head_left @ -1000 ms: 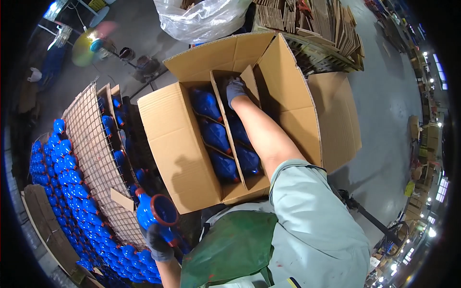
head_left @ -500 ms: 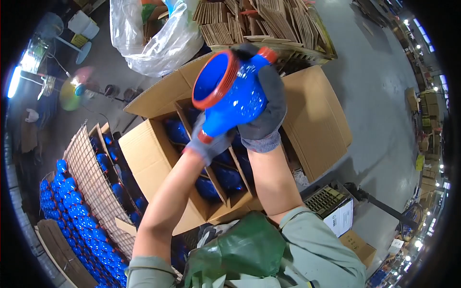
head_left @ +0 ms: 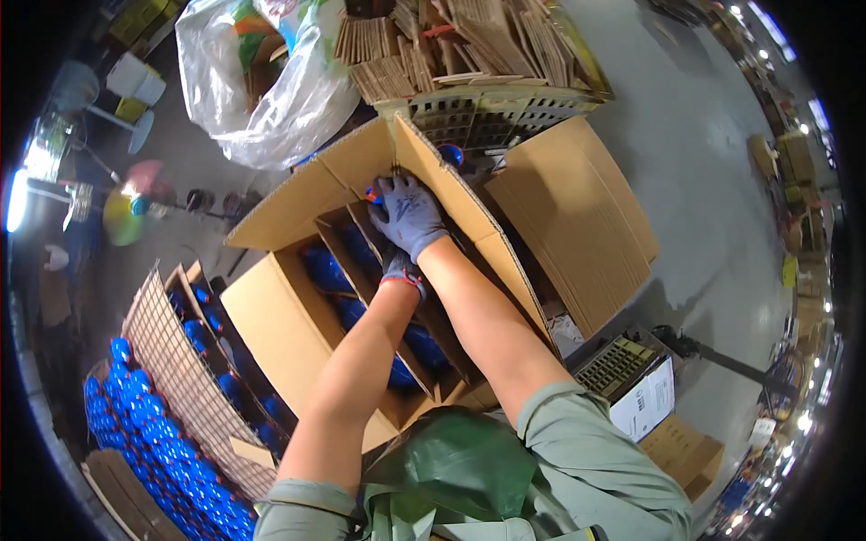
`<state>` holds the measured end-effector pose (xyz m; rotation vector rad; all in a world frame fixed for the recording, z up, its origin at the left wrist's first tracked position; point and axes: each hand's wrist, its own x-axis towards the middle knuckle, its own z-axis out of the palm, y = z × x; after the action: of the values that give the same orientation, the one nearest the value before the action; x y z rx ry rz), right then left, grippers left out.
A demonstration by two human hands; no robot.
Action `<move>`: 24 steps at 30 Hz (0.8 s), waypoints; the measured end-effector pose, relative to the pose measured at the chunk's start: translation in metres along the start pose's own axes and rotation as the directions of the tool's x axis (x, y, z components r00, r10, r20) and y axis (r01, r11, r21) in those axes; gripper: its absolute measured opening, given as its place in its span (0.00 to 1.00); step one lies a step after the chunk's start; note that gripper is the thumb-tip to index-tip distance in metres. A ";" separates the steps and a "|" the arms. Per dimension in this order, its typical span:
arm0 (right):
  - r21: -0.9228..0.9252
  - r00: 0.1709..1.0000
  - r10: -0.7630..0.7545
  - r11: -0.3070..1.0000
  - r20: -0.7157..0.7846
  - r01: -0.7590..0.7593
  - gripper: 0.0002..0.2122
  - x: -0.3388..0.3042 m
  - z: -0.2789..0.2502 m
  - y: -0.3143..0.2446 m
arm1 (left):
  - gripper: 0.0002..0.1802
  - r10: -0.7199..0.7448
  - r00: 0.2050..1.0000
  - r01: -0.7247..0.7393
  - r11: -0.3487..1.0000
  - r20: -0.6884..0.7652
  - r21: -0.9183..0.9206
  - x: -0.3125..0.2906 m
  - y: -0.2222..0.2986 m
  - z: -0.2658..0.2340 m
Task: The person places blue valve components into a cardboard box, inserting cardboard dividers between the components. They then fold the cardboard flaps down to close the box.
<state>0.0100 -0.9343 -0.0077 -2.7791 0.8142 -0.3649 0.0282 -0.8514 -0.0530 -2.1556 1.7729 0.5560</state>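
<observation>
Both my hands, in grey gloves, reach into an open cardboard carton. My right hand is in the far corner, its fingers curled over a blue plastic vessel with red trim. Only a small piece of that vessel shows beside the fingertips. Just nearer to me, my left hand is low between the cardboard dividers, its fingers hidden. Several blue vessels lie in the other compartments.
Carton flaps stand up at the far side, with flat cardboard to the right. Beyond are a crate of cardboard pieces and a clear plastic bag. Many blue pieces are heaped beside a mesh panel at left.
Both hands have lowered the blue vessel from above the carton into its far compartment. The vessel's wide red-rimmed mouth, visible before, is now hidden.
</observation>
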 end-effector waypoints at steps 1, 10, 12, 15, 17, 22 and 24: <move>-0.059 0.998 0.001 0.998 0.063 0.003 0.24 0.004 0.017 0.003 | 0.29 0.004 1.000 -0.004 1.000 -0.001 0.009 -0.002 -0.001 0.005; -0.257 0.969 -0.047 0.960 0.244 0.112 0.18 -0.007 0.128 0.040 | 0.24 0.192 0.976 -0.189 0.981 -0.100 0.046 -0.044 0.021 0.009; 0.016 0.978 -0.042 0.999 0.205 0.040 0.18 -0.014 0.130 0.037 | 0.22 0.360 0.926 -0.360 0.933 0.115 -0.020 -0.071 0.006 -0.049; 0.394 0.974 0.114 0.919 -0.194 -0.029 0.17 -0.034 0.116 0.025 | 0.16 0.183 0.938 -0.297 0.861 -0.293 -0.413 -0.103 -0.021 -0.205; 0.691 0.916 0.319 0.720 -0.245 -0.066 0.16 -0.066 0.065 -0.008 | 0.14 -0.168 0.683 -0.436 0.687 -0.710 -0.582 -0.052 -0.065 -0.226; 0.738 0.965 0.046 0.653 -0.259 0.167 0.18 -0.172 -0.063 -0.069 | 0.23 -0.297 0.524 -0.127 0.899 -0.798 -0.418 0.108 -0.233 -0.244; 0.758 0.973 0.005 0.628 -0.232 0.177 0.18 -0.211 -0.065 -0.065 | 0.20 -0.427 0.736 -0.125 0.676 -0.525 -0.726 0.139 -0.246 -0.227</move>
<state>-0.1494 -0.7738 0.0348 -1.9605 0.3958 -0.8238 0.3167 -1.0274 0.0770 -3.4133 1.8020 0.5377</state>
